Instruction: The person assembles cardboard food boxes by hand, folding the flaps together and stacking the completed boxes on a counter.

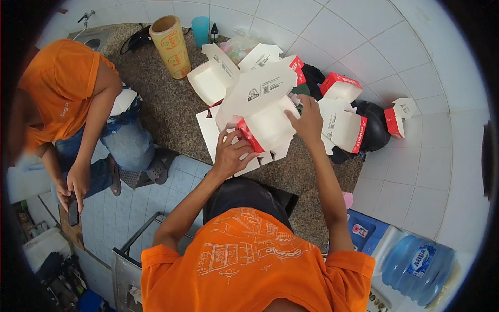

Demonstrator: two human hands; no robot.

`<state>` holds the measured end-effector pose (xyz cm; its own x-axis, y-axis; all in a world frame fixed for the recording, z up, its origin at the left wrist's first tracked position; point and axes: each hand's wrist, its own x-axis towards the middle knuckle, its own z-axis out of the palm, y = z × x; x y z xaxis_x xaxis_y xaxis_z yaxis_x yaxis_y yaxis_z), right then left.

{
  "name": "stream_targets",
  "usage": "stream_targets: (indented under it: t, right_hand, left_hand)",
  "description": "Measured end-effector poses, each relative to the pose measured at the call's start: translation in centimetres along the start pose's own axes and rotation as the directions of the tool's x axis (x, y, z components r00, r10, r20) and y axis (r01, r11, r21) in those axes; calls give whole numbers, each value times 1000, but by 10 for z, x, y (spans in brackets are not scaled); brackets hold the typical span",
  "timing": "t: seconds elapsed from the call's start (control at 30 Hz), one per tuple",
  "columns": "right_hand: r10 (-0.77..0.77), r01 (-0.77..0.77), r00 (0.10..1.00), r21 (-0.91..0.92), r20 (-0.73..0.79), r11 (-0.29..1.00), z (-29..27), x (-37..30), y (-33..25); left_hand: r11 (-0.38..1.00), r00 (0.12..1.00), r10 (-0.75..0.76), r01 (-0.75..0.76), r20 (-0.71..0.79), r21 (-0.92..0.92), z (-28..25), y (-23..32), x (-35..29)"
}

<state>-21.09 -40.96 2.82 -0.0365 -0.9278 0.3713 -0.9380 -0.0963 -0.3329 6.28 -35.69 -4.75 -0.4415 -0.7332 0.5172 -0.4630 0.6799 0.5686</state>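
Note:
A red-and-white cardboard takeaway box (269, 125) lies in front of me with its printed lid flap raised. My left hand (234, 154) grips its red near-left side, fingers bent against the wall. At the opposite side my right hand (307, 120) pinches the edge, thumb toward the inside and the other fingers outside. Flat white cardboard blanks (208, 136) lie under the box. Other folded boxes surround it: an open white one (214, 82) at the far left, and one with a red side (343, 127) to the right.
A yellow roll of wrapping film (170, 49), a blue cup (200, 31) and a small dark bottle (214, 34) stand farther back on the speckled counter (148, 83). A black helmet (373, 125) sits at right. A co-worker in orange (73, 88) sits at left holding a phone.

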Motion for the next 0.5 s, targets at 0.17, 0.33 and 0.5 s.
stream_targets:
  t: [0.17,0.33,0.5]
  right_hand:
    - [-147,-47,849,350,507,935,-21,-71,-73]
    - [-265,197,906,225,329,954,6,-102,-73]
    - [-110,81,860,79,498,994,-14,-71,-101]
  left_hand:
    - [999,999,39,-39,-17,-31,7,3,-2]
    - [994,996,88,-88,5,66,8,-1,-7]
    - [983,992,-122,121,2,135,-6,-15,0]
